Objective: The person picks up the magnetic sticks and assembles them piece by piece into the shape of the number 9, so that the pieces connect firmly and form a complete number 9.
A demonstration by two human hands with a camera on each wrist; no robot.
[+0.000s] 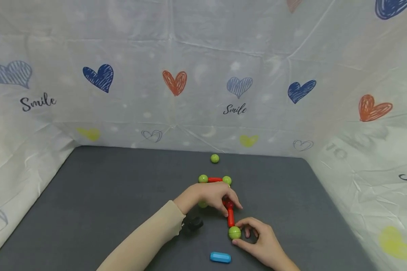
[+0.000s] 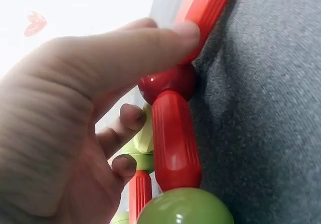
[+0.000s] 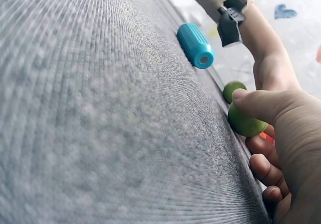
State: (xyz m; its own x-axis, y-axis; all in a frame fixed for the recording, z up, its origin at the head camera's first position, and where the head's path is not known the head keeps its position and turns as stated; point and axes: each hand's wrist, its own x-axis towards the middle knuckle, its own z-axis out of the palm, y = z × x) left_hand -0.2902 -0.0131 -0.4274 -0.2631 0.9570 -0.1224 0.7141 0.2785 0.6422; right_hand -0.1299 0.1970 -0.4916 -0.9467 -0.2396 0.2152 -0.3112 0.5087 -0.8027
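Observation:
My left hand (image 1: 217, 194) reaches over a frame of red rods and green balls and pinches a red rod (image 2: 203, 10) close to a dark red ball (image 2: 168, 81). From that ball a second red rod (image 2: 175, 138) runs to a green ball (image 2: 185, 209). At the near end of the held rod, my right hand (image 1: 262, 242) grips another green ball (image 1: 234, 232) between thumb and fingers. Part of the frame is hidden under the left hand. Its far side shows a red rod (image 1: 215, 180) between two green balls.
A blue rod (image 1: 220, 257) lies on the dark table (image 1: 105, 210) in front of the hands. One loose green ball (image 1: 214, 158) sits near the back edge. A black camera (image 1: 194, 224) is strapped at the left wrist. Cloth with printed hearts surrounds the table.

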